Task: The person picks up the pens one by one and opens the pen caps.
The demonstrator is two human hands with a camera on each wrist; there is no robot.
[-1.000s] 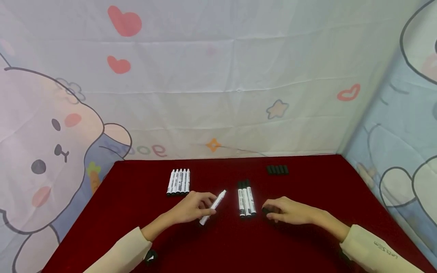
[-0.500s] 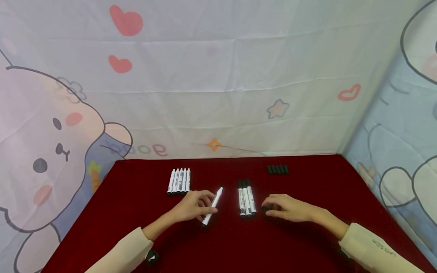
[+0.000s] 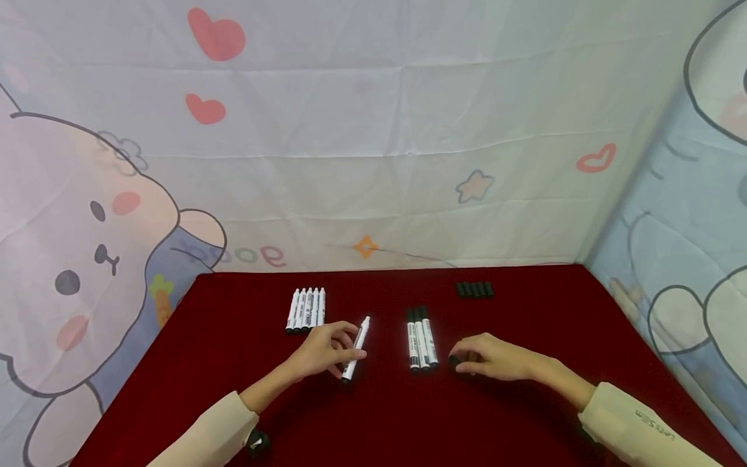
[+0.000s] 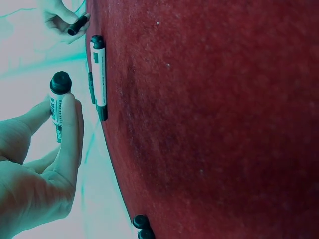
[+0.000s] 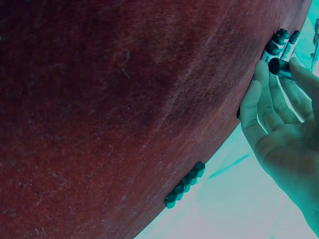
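My left hand (image 3: 328, 349) pinches a white uncapped marker (image 3: 357, 349) between thumb and fingers, its bare tip pointing up and away and its black end toward me. The left wrist view shows that black end (image 4: 61, 82) close up. Between the fingertips of my right hand (image 3: 493, 357) is a black marker cap (image 3: 454, 360); its open end (image 5: 274, 66) shows in the right wrist view. Three capped markers (image 3: 421, 344) lie side by side between the two hands, black caps at the far end.
A row of several uncapped white markers (image 3: 306, 309) lies beyond my left hand. Several black caps (image 3: 474, 290) are lined up at the back right of the red cloth-covered table (image 3: 373, 421). A printed curtain (image 3: 403, 130) hangs behind the table's far edge.
My left hand has shifted slightly left with the marker, and the marker has turned more upright in the head view. The right hand with the cap has hardly moved.
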